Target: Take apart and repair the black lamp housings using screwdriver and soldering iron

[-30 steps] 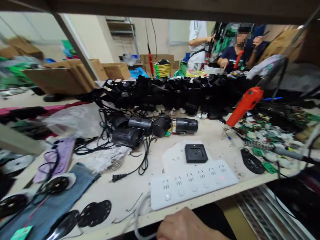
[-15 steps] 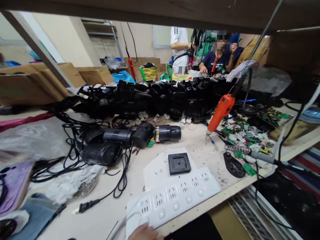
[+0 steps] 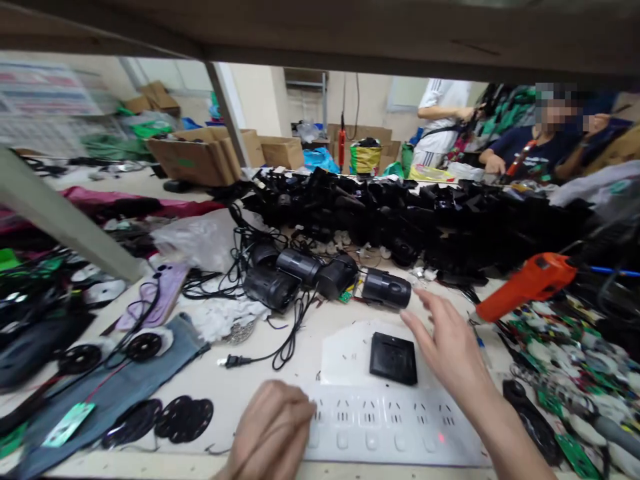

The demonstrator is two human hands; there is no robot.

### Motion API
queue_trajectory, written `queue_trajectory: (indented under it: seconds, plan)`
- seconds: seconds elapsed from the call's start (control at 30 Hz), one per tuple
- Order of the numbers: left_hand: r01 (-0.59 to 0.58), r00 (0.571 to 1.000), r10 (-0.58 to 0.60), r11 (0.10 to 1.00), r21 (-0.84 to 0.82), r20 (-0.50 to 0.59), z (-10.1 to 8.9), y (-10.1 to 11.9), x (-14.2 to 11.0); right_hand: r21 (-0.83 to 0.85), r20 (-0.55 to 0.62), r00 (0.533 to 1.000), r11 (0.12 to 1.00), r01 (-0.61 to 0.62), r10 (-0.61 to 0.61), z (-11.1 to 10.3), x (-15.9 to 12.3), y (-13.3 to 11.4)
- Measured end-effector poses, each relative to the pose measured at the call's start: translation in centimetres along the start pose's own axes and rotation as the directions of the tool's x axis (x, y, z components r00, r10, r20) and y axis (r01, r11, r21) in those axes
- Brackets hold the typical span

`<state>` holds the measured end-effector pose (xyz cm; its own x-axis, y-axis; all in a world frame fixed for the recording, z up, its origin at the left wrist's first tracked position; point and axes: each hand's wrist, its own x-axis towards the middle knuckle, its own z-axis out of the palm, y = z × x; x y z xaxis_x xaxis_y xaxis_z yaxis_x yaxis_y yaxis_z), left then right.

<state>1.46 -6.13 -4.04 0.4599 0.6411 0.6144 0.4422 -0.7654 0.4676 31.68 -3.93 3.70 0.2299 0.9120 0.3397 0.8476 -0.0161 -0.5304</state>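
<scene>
My right hand [image 3: 450, 343] is over the bench with fingers stretched apart and nothing in them. Its fingertips are close to the end of a dark cylindrical housing [image 3: 386, 289], apparently a hair dryer body. Beside this hand lies a black square block [image 3: 393, 358] with a recess, on a white sheet [image 3: 345, 353]. My left hand [image 3: 275, 427] is closed, fingers curled, at the left end of a white power strip [image 3: 371, 427]. Whatever is inside those fingers is hidden. A black two-pin plug [image 3: 234, 361] lies on its cord above the left hand.
An orange electric screwdriver [image 3: 527, 287] hangs at the right, over heaped circuit boards [image 3: 570, 340]. Black housings [image 3: 350, 200] pile up along the back. At left are a purple phone case [image 3: 154, 293], a blue cloth [image 3: 120, 387] and black discs [image 3: 185, 419]. People work beyond.
The view has swung left, so the bench things appear further right. My right hand has come into view over the bench. My left hand shows more fully at the power strip's left end.
</scene>
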Motion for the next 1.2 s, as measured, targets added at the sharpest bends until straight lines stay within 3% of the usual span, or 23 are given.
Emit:
queue_trajectory:
  seconds: [0.03,0.13,0.27,0.43,0.6,0.77,0.9,1.07,1.2]
  plan:
    - [0.025,0.997,-0.024,1.000,0.015,-0.076,-0.9,-0.5,1.8,-0.072,-0.010,0.999,0.997,-0.036,0.036,1.3,2.0,-0.4]
    - [0.054,0.995,-0.044,0.992,0.114,-0.088,-3.8,-2.7,7.0,-0.226,0.109,0.944,0.932,-0.282,0.312,5.3,6.2,-1.8]
    - [0.092,0.995,-0.083,0.958,0.271,-0.047,-5.7,-6.3,12.3,-0.264,0.101,0.895,0.879,-0.398,0.435,8.2,7.8,-2.5]
    - [0.077,0.976,-0.155,0.901,0.428,0.150,-4.0,-10.3,19.1,-0.238,0.048,0.903,0.882,-0.406,0.428,7.7,7.5,-2.3]
    - [-0.017,0.912,-0.190,0.867,0.498,0.363,-0.9,-12.6,24.6,-0.189,-0.048,0.947,0.928,-0.320,0.317,5.8,7.4,-2.6]
    - [-0.061,0.876,-0.234,0.814,0.578,0.422,0.8,-12.3,26.3,-0.079,-0.176,0.971,0.981,-0.177,0.161,4.3,7.3,-4.1]
    - [-0.086,0.881,-0.245,0.756,0.648,0.404,0.2,-12.2,26.5,0.058,-0.218,0.965,0.989,-0.136,0.146,3.4,7.2,-5.1]
    - [-0.149,0.931,-0.137,0.704,0.694,0.339,-4.4,-11.2,27.7,0.218,-0.147,0.967,0.960,-0.173,0.208,2.8,7.3,-4.2]
    - [-0.224,0.947,-0.010,0.694,0.684,0.320,-9.9,-7.9,26.7,0.288,-0.020,0.989,0.948,-0.137,0.149,2.8,6.1,-3.2]
